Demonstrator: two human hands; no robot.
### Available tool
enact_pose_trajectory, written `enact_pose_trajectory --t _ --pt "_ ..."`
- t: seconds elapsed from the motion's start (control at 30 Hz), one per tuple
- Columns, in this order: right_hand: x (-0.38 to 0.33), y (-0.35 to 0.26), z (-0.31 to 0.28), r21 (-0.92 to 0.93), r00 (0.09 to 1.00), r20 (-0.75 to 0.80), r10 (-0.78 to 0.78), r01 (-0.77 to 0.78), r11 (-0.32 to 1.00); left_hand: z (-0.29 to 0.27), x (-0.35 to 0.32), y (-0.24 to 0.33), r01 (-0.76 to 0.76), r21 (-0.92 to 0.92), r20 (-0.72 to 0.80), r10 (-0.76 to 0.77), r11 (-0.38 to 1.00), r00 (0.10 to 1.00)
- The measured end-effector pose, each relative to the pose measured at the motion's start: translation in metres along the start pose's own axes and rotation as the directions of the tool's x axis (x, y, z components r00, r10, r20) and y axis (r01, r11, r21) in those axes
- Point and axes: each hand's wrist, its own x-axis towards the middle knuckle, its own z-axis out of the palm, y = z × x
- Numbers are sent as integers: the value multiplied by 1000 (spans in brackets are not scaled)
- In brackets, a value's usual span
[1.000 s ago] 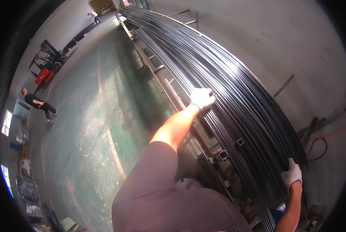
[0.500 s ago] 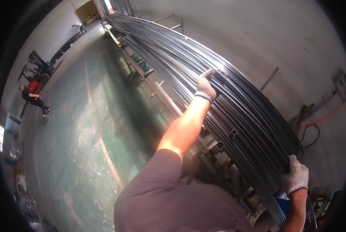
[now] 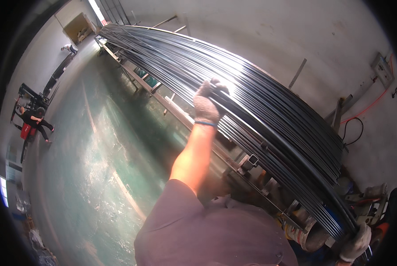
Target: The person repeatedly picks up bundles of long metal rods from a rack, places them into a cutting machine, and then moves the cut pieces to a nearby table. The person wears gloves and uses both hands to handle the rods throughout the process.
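Note:
Long dark metal tubes point(image 3: 269, 91) lie side by side in a thick layer on a metal rack, running from the far upper left to the near lower right. My left hand point(image 3: 207, 104), in a knitted work glove, is closed round a few tubes point(image 3: 291, 165) raised above the rest; I cannot count them. Near their close end, my right hand point(image 3: 356, 244), gloved too, grips the same tubes at the lower right. The fingers of my right hand are partly hidden. A short square tube end point(image 3: 252, 160) sticks out beside the rack under my left forearm.
The rack's side rail point(image 3: 180, 114) runs along the green floor point(image 3: 92, 173). A bucket point(image 3: 313, 237) stands below the tubes' near end. At the wall hang a black cable loop point(image 3: 361, 133) and a red hose point(image 3: 370, 107). A person point(image 3: 39, 123) is by a forklift point(image 3: 34, 99) at left.
Both hands have shifted: the left toward me and left, the right down toward the lower right. The tubes in them now stand raised above the layer. My view has turned slightly.

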Motion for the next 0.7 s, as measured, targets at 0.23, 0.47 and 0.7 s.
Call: enact_pose_trajectory --t 0.23,0.47,0.7 --pt "-95 12 29 -57 993 -86 77 -82 995 -33 -2 10 72 251 -251 -7 965 968" --pt "-88 9 -5 23 952 -79 297 -296 955 -42 -21 -12 299 388 -347 -162 872 924" --pt "-149 74 -30 -106 940 -241 242 -274 956 -75 -12 -14 0 976 0 -1 220 1000"
